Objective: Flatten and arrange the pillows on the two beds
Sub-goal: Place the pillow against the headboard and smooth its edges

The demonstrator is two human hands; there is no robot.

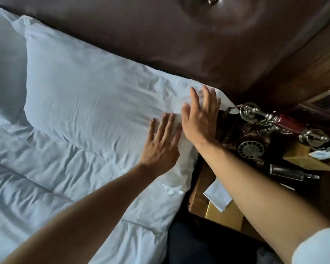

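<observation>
Both forearms reaching fwd, left hand (161,147) & right hand (200,119) flat, fingers spread, on wrinkled white pillow (95,96)

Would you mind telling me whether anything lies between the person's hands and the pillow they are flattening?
Nothing visible does. Both the left hand and the right hand lie open and flat directly on the near end of the white pillow. The old-style telephone stands off to the side on the bedside table.
</observation>
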